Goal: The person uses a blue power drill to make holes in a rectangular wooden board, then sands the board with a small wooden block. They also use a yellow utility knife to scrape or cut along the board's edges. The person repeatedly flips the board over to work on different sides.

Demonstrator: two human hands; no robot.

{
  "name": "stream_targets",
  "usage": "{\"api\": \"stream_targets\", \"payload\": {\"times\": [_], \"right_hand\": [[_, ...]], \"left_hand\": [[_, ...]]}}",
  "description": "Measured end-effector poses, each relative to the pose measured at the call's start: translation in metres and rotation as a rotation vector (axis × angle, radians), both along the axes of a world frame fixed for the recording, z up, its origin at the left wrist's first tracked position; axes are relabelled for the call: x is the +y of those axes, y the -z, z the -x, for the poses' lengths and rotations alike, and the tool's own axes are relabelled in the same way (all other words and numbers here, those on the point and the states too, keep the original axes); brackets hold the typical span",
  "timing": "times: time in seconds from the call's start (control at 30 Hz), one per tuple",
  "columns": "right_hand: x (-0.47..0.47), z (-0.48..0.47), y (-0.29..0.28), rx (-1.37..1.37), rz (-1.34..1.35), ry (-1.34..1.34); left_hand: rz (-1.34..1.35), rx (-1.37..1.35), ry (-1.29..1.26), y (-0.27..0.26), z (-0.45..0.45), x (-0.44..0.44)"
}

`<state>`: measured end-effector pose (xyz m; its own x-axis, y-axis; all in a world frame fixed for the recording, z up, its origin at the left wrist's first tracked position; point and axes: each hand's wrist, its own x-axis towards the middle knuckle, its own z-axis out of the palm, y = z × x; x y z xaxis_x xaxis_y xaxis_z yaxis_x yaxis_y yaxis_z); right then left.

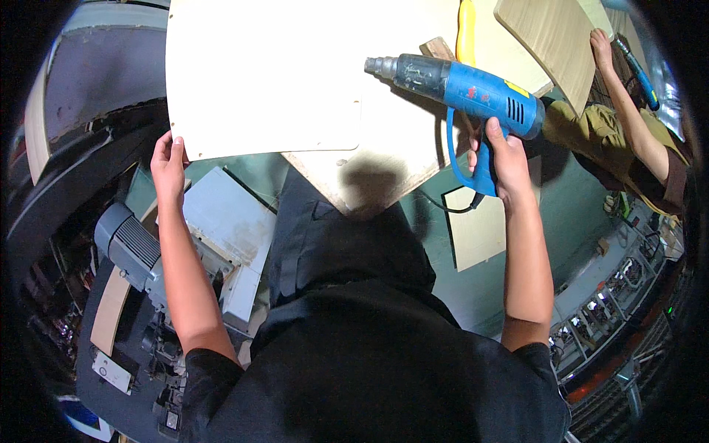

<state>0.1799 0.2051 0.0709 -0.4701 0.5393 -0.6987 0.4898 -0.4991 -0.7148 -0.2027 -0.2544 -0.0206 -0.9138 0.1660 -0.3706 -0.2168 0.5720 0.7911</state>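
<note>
My right hand (507, 158) grips the handle of a blue heat gun (490, 91), whose metal nozzle points left over a pale board. Its black cord hangs from the bottom of the grip. At the left, my left hand (170, 166) pinches the near-left corner of a large pale panel (260, 83) with rounded corners and small holes along its edges. This panel is brightly lit and lies partly over another pale board (354, 171). A yellow-handled tool (467, 33) and a small wood block (438, 49) lie beyond the heat gun; the tool's far end is out of view.
At the right, a co-worker's hand (601, 50) holds a wood-grain panel (554, 47). Another blue tool (640, 75) is near that hand. A machine with a grey electric motor (130, 241) stands at lower left. A pale board (476, 230) rests low by the green floor (471, 302).
</note>
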Motion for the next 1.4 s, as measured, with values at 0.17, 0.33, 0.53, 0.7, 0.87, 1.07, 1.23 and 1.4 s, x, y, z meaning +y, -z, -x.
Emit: {"api": "stream_targets", "payload": {"times": [0.17, 0.33, 0.53, 0.7, 0.87, 1.07, 1.23, 1.4], "right_hand": [[0.019, 0.027, -0.001, 0.036, -0.028, 0.001], [0.045, 0.063, -0.002, -0.009, -0.092, -0.029], [0.073, 0.104, -0.004, -0.016, -0.125, 0.018], [0.077, 0.117, -0.012, -0.067, -0.19, 0.011], [0.058, 0.086, -0.019, -0.098, -0.177, -0.048], [0.011, 0.018, -0.012, -0.06, -0.072, -0.053], [-0.018, -0.025, -0.01, -0.083, -0.003, -0.084], [-0.039, -0.057, -0.013, -0.046, 0.085, -0.061]], "left_hand": [[-0.058, -0.04, 0.009, 0.003, 0.002, -0.006], [-0.062, -0.038, 0.041, 0.001, 0.003, -0.007], [-0.091, -0.019, 0.093, 0.012, 0.008, -0.02], [-0.081, -0.021, 0.099, 0.01, 0.01, -0.017], [-0.041, -0.082, 0.054, 0.001, 0.007, -0.012], [-0.044, -0.084, 0.05, 0.001, 0.006, -0.008], [-0.031, -0.083, 0.066, 0.003, 0.01, -0.011], [-0.052, -0.079, 0.07, 0.001, 0.01, -0.009]]}}
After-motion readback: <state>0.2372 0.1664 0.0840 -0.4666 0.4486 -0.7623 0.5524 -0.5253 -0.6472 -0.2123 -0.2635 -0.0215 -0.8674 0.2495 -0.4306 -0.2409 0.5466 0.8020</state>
